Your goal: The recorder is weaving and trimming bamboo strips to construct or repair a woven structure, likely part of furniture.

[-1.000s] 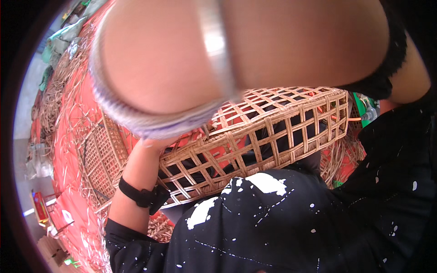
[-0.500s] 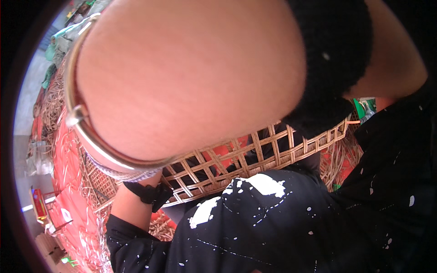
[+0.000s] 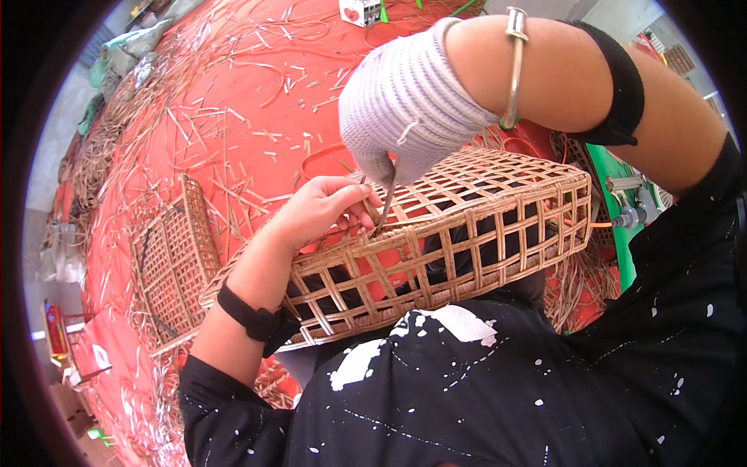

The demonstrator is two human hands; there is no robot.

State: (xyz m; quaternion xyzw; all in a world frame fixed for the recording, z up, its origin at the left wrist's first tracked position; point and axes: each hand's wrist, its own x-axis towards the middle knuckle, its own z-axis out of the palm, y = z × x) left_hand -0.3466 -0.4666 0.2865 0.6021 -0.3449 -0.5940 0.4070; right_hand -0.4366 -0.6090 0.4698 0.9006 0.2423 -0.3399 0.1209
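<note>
Where hands (image 3: 320, 208) work, the long basket (image 3: 484, 267) slants rightward.

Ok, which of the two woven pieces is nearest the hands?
The wide-holed woven piece, directly at the bare left hand and gloved right hand. The other woven piece, finer-meshed, is farther left, away from both hands.

Brown woven basket (image 3: 436, 224) (open-latticed).

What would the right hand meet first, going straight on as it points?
Likely the basket, just below the right hand; the left hand is close beside, and depth is unclear.
</note>
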